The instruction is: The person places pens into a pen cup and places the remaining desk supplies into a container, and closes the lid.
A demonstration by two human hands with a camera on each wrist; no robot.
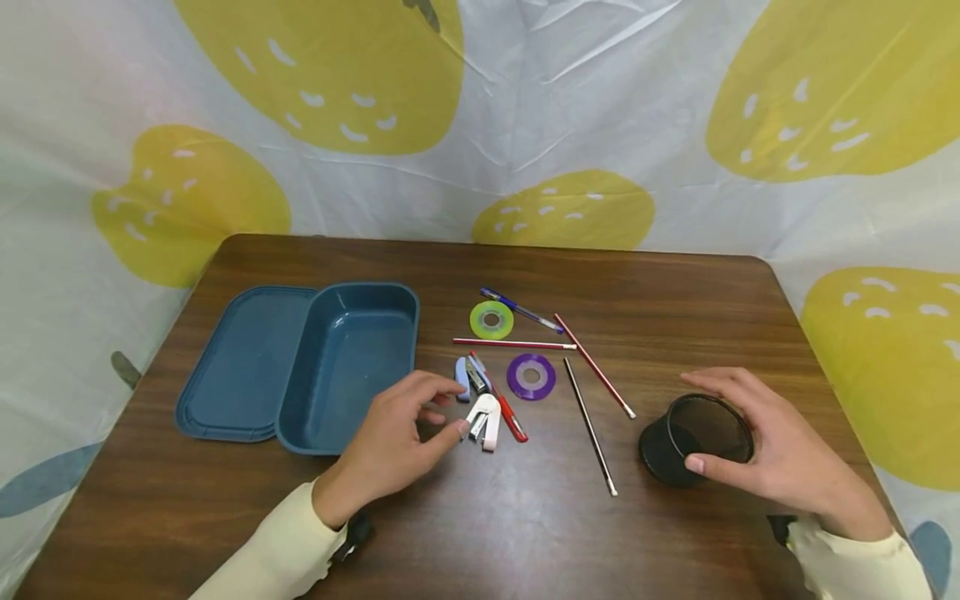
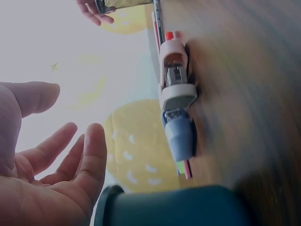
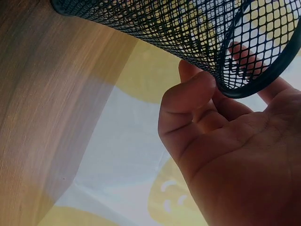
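Note:
My left hand (image 1: 397,433) hovers beside two mini staplers, fingers and thumb apart with nothing between them. One is a blue stapler (image 2: 179,136); the other, a white and pink stapler (image 2: 173,70), stands with its jaws spread. In the head view the left fingertips overlap both staplers' edges. On the right, my right hand (image 1: 780,450) holds a black mesh pen cup (image 1: 663,450) near its rim, thumb on the near side and fingers round the far side. The right wrist view shows the mesh cup (image 3: 155,23) against the curled fingers (image 3: 188,96).
A red pen (image 1: 510,414) lies against the staplers. Around it are a purple tape roll (image 1: 517,387), a green tape roll (image 1: 480,327), a blue pen (image 1: 521,310) and several pencils. Left stands a blue box (image 1: 352,367) overlapping its lid (image 1: 240,367).

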